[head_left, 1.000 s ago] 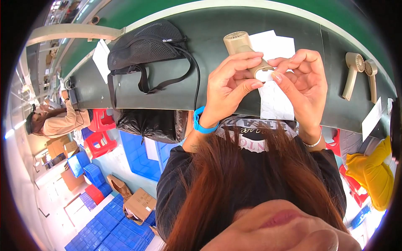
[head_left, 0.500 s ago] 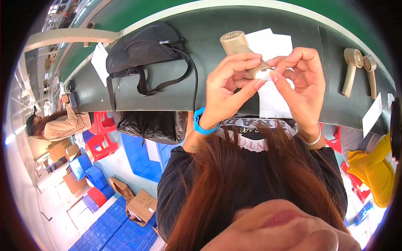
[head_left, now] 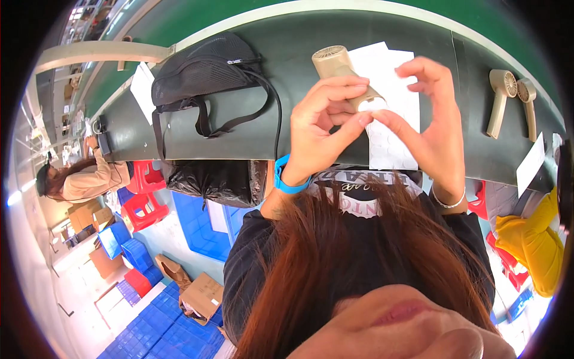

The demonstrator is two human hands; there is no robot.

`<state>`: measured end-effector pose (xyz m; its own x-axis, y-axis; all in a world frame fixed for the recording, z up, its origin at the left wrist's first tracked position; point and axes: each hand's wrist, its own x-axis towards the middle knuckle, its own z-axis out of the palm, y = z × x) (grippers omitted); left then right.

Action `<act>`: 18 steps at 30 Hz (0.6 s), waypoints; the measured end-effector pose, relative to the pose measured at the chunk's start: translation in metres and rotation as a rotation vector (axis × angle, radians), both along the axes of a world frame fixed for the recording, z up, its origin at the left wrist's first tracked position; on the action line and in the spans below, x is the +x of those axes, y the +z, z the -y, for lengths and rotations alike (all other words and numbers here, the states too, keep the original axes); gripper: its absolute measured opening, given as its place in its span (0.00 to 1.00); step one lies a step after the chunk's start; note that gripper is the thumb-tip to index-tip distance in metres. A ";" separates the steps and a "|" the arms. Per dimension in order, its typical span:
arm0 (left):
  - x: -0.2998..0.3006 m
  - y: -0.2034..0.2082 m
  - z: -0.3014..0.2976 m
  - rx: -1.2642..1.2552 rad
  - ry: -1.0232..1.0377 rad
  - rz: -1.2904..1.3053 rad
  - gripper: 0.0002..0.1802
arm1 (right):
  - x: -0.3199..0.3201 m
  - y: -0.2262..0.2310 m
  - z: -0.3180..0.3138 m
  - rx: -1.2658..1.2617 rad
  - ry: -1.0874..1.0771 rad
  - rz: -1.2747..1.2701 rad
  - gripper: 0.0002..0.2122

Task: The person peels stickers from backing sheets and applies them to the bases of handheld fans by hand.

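Note:
My left hand (head_left: 326,122) is closed around the handle of a beige handheld fan (head_left: 332,61), its round grille head pointing away from me at the far left. A white round sticker (head_left: 372,106) covers the handle's near end. My right hand (head_left: 439,131) has its thumb pressed on that sticker, close to my left thumb, while its other fingers are raised and apart. Beneath my hands lie white sheets of round stickers (head_left: 391,143) on the dark table.
A black bag (head_left: 206,69) with straps lies on the dark table (head_left: 299,36) to the left. Two more beige handheld fans (head_left: 502,102) rest at the right, near a white paper (head_left: 531,164). Co-workers sit at both sides; blue crates (head_left: 173,323) stand on the floor.
My right fingers have lifted off the fan's end and spread, leaving only the thumb pressing on the white sticker. My left hand still grips the fan, shifted slightly left.

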<state>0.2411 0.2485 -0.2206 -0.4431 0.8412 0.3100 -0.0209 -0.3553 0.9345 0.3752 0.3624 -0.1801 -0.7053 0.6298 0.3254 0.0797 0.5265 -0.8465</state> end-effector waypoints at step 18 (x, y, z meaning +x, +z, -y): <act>-0.016 0.017 0.001 -0.073 0.175 0.042 0.06 | -0.054 -0.036 0.000 0.398 0.227 0.042 0.20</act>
<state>0.2256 0.2477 -0.2040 -0.5961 0.7697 0.2287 -0.0043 -0.2878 0.9577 0.3211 0.3624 -0.2158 -0.8285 0.2895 0.4794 -0.0457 0.8182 -0.5731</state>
